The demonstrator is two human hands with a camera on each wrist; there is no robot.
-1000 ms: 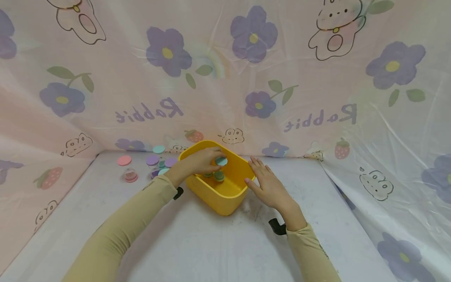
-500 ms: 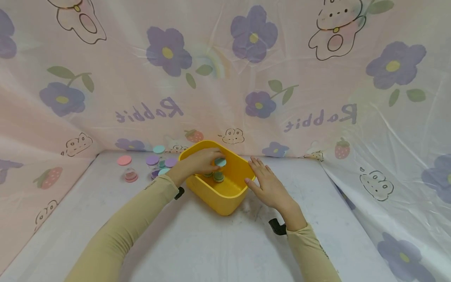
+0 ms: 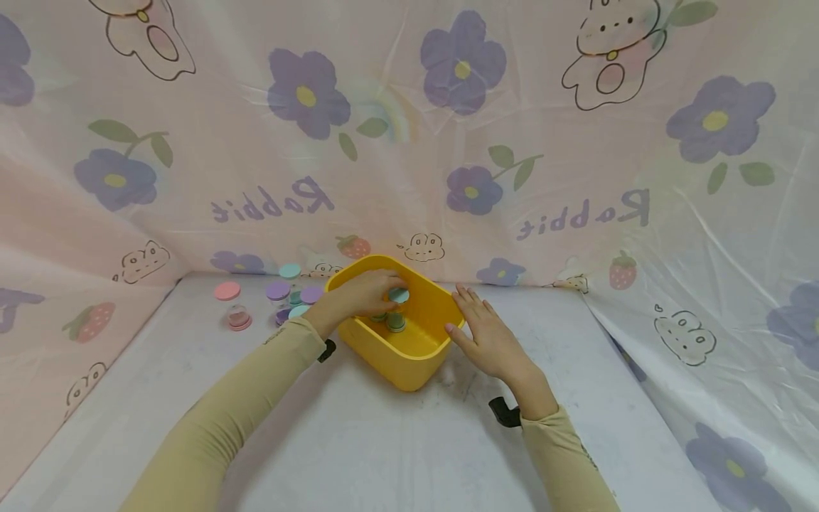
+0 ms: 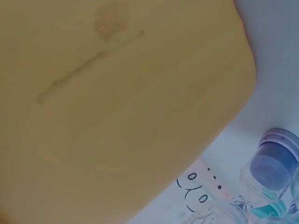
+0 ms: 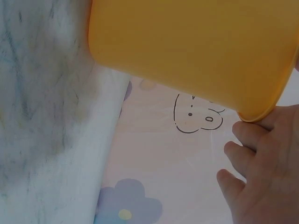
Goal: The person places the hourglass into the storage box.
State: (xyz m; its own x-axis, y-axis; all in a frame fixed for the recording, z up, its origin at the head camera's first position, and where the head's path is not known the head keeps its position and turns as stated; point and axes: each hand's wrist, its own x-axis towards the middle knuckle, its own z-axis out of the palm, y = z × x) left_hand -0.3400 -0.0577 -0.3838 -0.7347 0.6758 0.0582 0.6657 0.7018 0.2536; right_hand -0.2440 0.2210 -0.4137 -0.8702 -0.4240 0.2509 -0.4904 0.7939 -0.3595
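In the head view my left hand (image 3: 367, 293) reaches over the near-left rim into a yellow bin (image 3: 409, 370). Its fingers and thumb pinch a small hourglass (image 3: 397, 323) near its pale teal top cap; green sand shows at the lower end, inside the bin. Beside it, a second green piece is mostly hidden behind the hand. My right hand (image 3: 489, 338) rests on the bin's right rim, fingers straight. The right wrist view shows those fingers (image 5: 243, 156) spread past the corner of the rim. In the left wrist view the bin's outer wall (image 4: 140, 116) fills most of the picture.
Left of the bin stand several hourglasses: a pink one (image 3: 237, 316), a purple one (image 3: 278, 291) and a teal one (image 3: 290, 271) among them. A printed cloth (image 3: 397, 178) hangs behind the white table (image 3: 358, 455).
The hourglass in my left hand has shifted very slightly left inside the bin. My right hand has stayed at the rim, and the bin has not moved.
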